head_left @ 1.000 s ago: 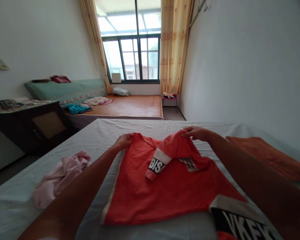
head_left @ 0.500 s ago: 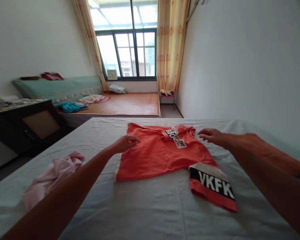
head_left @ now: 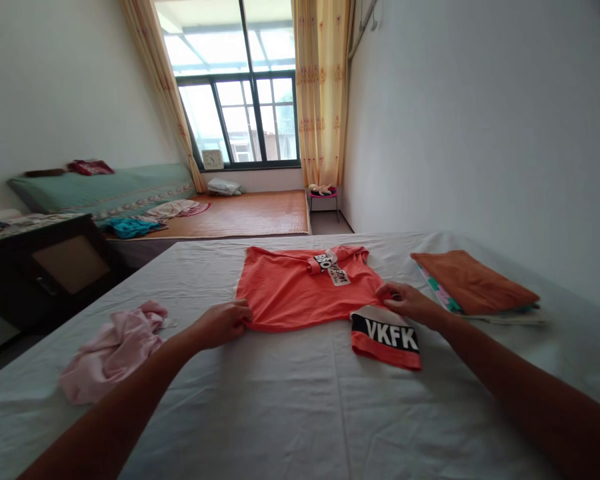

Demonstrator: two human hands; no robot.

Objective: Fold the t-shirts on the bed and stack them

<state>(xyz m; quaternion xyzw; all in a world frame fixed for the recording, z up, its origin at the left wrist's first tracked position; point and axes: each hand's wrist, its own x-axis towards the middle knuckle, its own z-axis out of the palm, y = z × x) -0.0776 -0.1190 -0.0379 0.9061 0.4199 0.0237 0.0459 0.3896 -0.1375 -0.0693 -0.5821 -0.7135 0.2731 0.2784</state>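
An orange-red T-shirt [head_left: 290, 290] lies sideways on the pale sheet [head_left: 280, 407], its hem to the left and its collar to the right. The near sleeve, with a black band lettered VKFK, points towards me; the far sleeve is folded in over the chest print. My left hand [head_left: 226, 322] is closed on the near corner of the hem, fingertips pinching the cloth. At the near shoulder, just above the sleeve, my right hand [head_left: 405, 303] pinches the shirt between thumb and fingers.
A crumpled pink garment [head_left: 117, 350] lies at the left. Folded clothes, a brown-orange one [head_left: 475, 280] on top, are stacked at the right by the wall. Beyond stand a bed with a brown mat [head_left: 260, 210], a dark cabinet [head_left: 45, 260] and a small stool [head_left: 324, 195].
Both hands have come down nearer to me, the left from the hem's middle to its near corner, the right from the collar to the near shoulder. Both have taken hold of the shirt.
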